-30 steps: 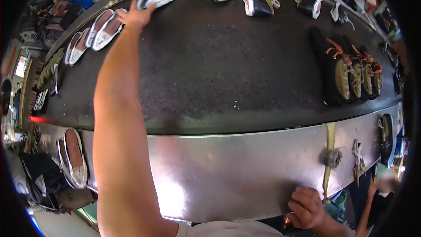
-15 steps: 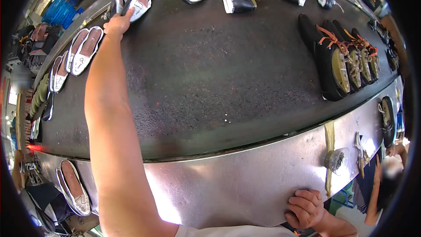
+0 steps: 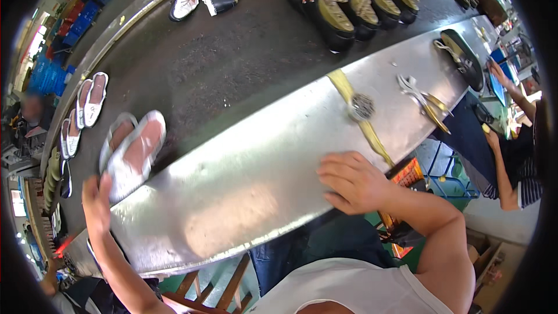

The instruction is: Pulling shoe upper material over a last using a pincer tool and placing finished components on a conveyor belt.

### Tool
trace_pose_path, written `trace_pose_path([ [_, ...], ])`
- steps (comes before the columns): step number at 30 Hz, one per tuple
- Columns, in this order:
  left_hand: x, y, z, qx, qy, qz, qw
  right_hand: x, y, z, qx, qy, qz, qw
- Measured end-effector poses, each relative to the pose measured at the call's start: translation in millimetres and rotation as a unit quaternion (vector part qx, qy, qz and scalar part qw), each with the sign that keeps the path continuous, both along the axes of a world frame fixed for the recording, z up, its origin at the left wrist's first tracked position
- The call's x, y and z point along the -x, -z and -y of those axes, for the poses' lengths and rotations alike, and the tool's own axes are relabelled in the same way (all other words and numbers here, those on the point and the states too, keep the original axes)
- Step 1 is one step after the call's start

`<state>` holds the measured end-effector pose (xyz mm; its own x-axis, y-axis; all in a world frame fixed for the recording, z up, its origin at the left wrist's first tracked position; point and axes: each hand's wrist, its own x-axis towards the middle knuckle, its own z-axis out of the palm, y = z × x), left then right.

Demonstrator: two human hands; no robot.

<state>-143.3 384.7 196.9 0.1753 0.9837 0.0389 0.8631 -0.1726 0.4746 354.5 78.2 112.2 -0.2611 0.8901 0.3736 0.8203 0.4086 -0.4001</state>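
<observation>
My left hand (image 3: 97,200), smeared by motion, is at the toe end of a pair of white shoes (image 3: 139,157) with brown insides. Its thumb and fingers appear to pinch the toe edge. The pair hangs slanted over the seam between dark table and metal ledge, and it is blurred too. Low over the metal ledge (image 3: 232,203), on the right, my right hand (image 3: 356,183) rests with loosely bent fingers, the thumb apart from them and nothing visible in it.
Black shoes with orange laces (image 3: 331,17) stand in a row on the dark table. Pliers (image 3: 415,92), a round dish of small dark bits (image 3: 361,107) and a yellow strip (image 3: 376,142) lie on the ledge. More white shoes (image 3: 93,102) line the left side. A co-worker's arm (image 3: 504,166) shows right.
My left hand has drawn back from the far left edge, bringing the white pair near me. My view has swung to the right. My right hand's fingers have loosened.
</observation>
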Motion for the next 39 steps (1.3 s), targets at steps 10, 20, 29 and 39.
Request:
trace_pose_path([
  [10, 48, 12, 293, -0.195, 0.016, -0.249, 0.948, -112, -21, 44, -0.173, 0.39, 0.101, 0.899],
  [20, -76, 44, 75, 0.083, 0.112, -0.186, 0.972, -186, -14, 133, 0.181, 0.374, -0.017, 0.909],
  [29, -104, -3, 284, 0.126, 0.183, 0.251, 0.942, 71, 12, 238, 0.265, 0.087, -0.488, 0.827],
  [39, -133, 169, 465, 0.239, 0.299, 0.402, 0.832, 137, 100, 241, 0.4, 0.016, -0.374, 0.836],
])
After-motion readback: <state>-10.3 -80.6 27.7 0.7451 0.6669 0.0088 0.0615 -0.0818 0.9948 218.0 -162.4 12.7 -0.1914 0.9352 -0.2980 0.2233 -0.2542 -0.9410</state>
